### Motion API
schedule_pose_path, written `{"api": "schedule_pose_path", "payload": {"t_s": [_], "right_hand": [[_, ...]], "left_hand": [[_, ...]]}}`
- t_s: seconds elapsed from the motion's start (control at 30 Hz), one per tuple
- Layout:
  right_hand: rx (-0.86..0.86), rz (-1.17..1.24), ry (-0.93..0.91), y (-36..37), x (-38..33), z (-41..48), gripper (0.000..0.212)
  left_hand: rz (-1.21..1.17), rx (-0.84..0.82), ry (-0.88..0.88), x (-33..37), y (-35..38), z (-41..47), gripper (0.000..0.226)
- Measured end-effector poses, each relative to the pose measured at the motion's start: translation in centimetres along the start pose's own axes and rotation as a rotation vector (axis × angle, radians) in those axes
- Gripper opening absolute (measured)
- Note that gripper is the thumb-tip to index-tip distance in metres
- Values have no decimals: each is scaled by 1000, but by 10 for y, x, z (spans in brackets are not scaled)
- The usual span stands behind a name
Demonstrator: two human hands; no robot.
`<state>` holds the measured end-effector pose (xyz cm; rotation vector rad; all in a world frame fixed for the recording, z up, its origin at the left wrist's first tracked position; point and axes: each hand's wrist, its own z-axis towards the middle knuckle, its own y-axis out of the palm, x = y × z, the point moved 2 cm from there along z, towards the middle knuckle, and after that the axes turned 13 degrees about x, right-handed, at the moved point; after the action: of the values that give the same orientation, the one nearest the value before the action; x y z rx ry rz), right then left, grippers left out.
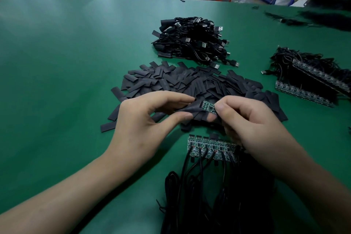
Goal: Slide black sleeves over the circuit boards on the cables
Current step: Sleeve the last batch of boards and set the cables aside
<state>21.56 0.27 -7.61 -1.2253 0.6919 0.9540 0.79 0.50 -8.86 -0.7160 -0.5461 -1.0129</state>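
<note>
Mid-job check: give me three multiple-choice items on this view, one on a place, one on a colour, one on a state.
1. Where is the heap of loose flat black sleeves?
A. directly in front of the pile of black USB cables, nearer the person; B. on an orange stool; C. under a forearm.
2. What colour is the table mat?
A. white; B. green; C. grey.
3. The small green circuit board pinched by the right hand is:
A. fully sleeved; B. lying on the mat; C. mostly bare, at the mouth of the black sleeve that the left hand pinches.
Answers: A, the heap lies just nearer than the cable pile; B, the mat is green throughout; C, green components show between the thumbs.
</note>
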Motion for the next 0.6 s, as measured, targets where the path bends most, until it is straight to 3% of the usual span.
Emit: {"api": "schedule_pose_path", "payload": {"t_s": [0.3, 0.6], "right_hand": [[41, -61, -23, 0, -1, -1, 33], [49, -142, -107, 3, -6, -5, 34]], "left_hand": [[-7, -17, -20, -2, -3, -2, 30], [129, -48, 110, -3, -4, -2, 31]]}}
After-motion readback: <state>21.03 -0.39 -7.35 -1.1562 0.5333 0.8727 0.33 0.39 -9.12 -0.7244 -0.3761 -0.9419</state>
